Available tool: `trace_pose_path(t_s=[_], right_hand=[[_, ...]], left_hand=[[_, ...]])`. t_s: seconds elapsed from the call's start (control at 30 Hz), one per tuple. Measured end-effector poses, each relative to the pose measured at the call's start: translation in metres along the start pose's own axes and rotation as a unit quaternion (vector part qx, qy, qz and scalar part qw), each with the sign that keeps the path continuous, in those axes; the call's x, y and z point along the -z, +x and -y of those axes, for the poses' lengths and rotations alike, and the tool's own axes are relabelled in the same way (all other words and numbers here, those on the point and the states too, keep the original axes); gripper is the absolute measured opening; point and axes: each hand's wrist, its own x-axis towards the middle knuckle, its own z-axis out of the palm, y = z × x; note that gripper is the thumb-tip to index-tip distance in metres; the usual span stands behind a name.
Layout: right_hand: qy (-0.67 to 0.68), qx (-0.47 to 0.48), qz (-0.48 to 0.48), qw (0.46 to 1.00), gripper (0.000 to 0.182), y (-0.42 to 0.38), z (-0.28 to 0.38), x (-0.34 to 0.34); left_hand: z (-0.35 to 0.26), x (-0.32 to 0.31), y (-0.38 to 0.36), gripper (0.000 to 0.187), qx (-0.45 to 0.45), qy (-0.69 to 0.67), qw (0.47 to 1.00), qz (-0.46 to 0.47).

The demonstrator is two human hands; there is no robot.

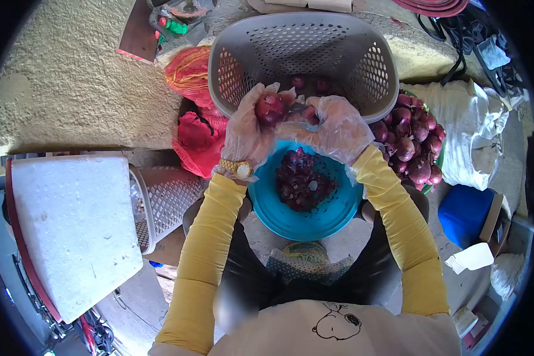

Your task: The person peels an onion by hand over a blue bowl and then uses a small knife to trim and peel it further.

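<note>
My left hand (249,132), in a clear plastic glove, is closed around a red onion (270,111). Beside it, my right hand (341,127), gloved the same way, has its fingers bent inward over something reddish that looks like another onion, mostly hidden. Both hands are above the near rim of a grey perforated basket (302,25), where a few red onions (323,85) show at the bottom. Beneath my wrists, a blue basin (267,207) contains dark red onion skins and bits (302,181).
Many red onions (418,148) are heaped at the right, near a white sack (474,130) and a blue container (466,215). Red mesh bags (199,139) lie left of the basket. A white foam board (71,231) and another perforated basket (171,199) stand at the left.
</note>
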Motion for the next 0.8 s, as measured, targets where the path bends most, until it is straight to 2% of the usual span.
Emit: trace_pose_path(t_s=[0.07, 0.13, 0.2, 0.33, 0.43, 0.8], right_hand=[[-0.027, -0.027, -0.002, 0.999, 0.07, 0.001, 0.001, 0.0], [0.003, -0.063, 0.02, 0.998, 0.072, 0.002, 0.004, 0.002], [0.002, -0.066, 0.021, 0.998, 0.072, 0.004, 0.003, 0.0], [0.008, -0.053, 0.001, 0.999, 0.072, 0.003, 0.001, -0.004], [0.017, -0.02, -0.023, 0.999, 0.071, 0.003, -0.007, -0.012], [0.064, -0.062, 0.018, 0.996, 0.068, 0.004, -0.003, -0.009]], left_hand=[[0.005, -0.001, 0.001, 0.036, -0.005, -0.01, 1.0, -0.009], [0.007, -0.004, 0.001, 0.038, -0.013, -0.022, 1.0, -0.018], [0.007, -0.008, -0.001, 0.041, -0.048, 0.056, 0.997, -0.009], [0.009, -0.016, -0.001, 0.039, -0.047, 0.052, 0.997, -0.017], [0.009, -0.009, 0.001, 0.043, -0.051, 0.05, 0.997, 0.03], [0.011, -0.01, 0.001, 0.045, -0.075, 0.095, 0.992, 0.024]])
